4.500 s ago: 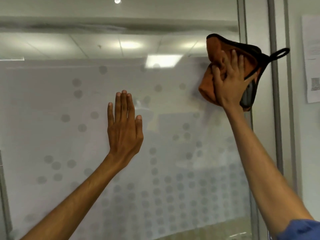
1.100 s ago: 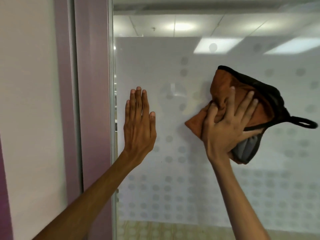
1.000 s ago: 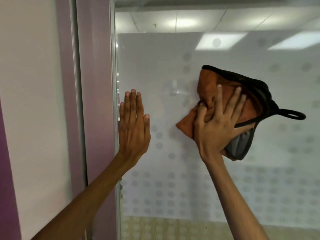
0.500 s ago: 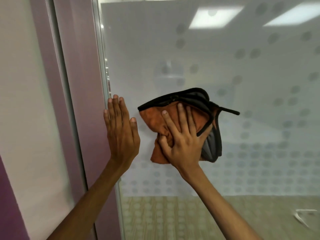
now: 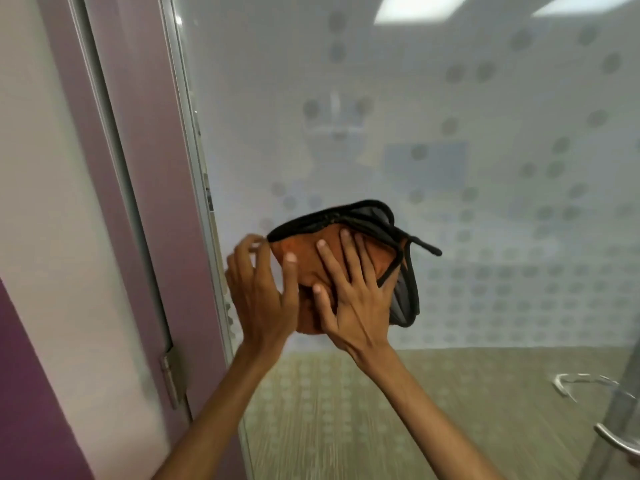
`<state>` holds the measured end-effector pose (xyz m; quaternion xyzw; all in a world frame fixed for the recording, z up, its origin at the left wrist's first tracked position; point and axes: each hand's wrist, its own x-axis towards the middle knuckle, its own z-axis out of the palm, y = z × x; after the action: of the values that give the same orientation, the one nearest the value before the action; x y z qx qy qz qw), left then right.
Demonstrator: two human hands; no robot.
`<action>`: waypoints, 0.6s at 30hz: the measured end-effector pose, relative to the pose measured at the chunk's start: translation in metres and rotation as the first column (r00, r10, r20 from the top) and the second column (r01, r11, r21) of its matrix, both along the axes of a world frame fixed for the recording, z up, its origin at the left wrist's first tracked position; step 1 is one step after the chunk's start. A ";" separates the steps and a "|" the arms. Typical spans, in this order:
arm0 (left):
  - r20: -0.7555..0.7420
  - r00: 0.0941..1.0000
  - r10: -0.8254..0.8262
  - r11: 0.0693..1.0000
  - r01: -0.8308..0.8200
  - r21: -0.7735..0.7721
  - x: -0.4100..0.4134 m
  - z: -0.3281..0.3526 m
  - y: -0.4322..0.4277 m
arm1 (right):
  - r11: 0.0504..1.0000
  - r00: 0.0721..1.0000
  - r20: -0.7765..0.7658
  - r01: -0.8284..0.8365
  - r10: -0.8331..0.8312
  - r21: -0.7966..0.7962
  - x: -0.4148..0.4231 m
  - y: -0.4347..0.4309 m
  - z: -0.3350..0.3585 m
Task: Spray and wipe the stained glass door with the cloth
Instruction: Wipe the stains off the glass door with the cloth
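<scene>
The glass door [image 5: 450, 133] fills the view, frosted with grey dots. An orange cloth [image 5: 304, 254] with black trim, a black loop and a grey underside is bunched against the glass near its left edge. My right hand [image 5: 349, 292] lies spread over the cloth and presses it to the pane. My left hand [image 5: 259, 292] is at the cloth's left side, its thumb on the orange fabric and its fingers curled around the black edge. No spray bottle is in view.
A purple door frame [image 5: 145, 168] with a metal strip runs down the left, beside a white and purple wall [image 5: 38, 237]. A hinge plate [image 5: 171, 379] sits low on the frame. A metal door handle [image 5: 616, 441] shows at the lower right.
My right hand has carried the cloth down and left across the glass to its left edge. My left hand has left the pane and taken hold of the cloth's left side.
</scene>
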<state>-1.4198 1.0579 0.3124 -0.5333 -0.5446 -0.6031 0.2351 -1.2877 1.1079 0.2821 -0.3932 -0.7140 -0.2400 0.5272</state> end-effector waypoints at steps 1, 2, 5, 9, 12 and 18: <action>0.034 0.999 -0.012 0.998 0.014 -0.060 0.012 -0.009 -0.002 | 0.999 0.999 -0.020 -0.030 0.030 -0.015 0.004 -0.003 -0.007; 0.080 0.996 -0.027 0.993 0.036 -0.115 0.022 -0.016 -0.003 | 0.998 0.997 -0.044 -0.066 0.065 -0.021 0.008 -0.005 -0.012; 0.164 0.986 -0.027 0.988 0.052 -0.149 0.039 -0.025 0.000 | 0.986 0.982 -0.084 -0.168 0.167 -0.010 0.027 -0.004 -0.013; 0.105 0.994 -0.034 0.996 0.042 -0.076 0.052 -0.016 0.003 | 0.989 0.987 -0.074 -0.148 0.145 -0.032 0.059 0.004 -0.009; 0.085 0.993 -0.085 0.994 0.091 -0.062 0.068 -0.017 0.003 | 0.992 0.991 -0.055 -0.125 0.123 -0.020 0.085 0.009 -0.017; 0.219 0.881 -0.419 0.887 0.449 -0.109 0.106 -0.036 -0.001 | 1.000 0.947 -0.321 0.012 -0.007 0.013 0.123 0.006 -0.050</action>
<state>-1.3138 1.0568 0.2763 -0.5989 -0.4765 -0.6436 -0.0016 -1.1648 1.1140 0.2318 -0.4264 -0.6151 -0.1808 0.6380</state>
